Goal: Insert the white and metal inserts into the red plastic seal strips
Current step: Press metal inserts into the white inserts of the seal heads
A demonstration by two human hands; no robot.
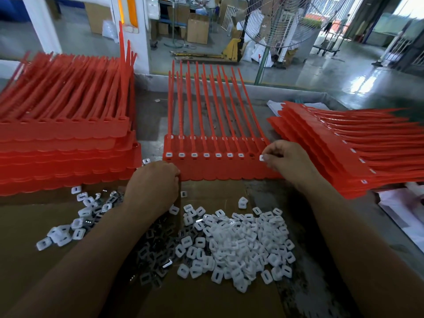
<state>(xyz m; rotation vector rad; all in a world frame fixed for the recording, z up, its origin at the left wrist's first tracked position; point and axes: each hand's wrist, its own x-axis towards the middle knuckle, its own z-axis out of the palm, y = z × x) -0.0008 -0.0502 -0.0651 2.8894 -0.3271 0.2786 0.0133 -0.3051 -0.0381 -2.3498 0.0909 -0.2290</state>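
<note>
A red seal strip sheet lies in the middle of the table, its long tails pointing away from me. Several of its sockets hold white inserts; one socket near the right end shows as an open hole. My right hand pinches a white insert right beside that hole. My left hand rests curled at the sheet's front left corner; what its fingers hold is hidden. A heap of loose white inserts and dark metal inserts lies on cardboard in front of me.
A tall stack of red strip sheets stands on the left. Another stack, fitted with inserts, fans out on the right. More white inserts are scattered at the left. A standing fan and cartons stand beyond the table.
</note>
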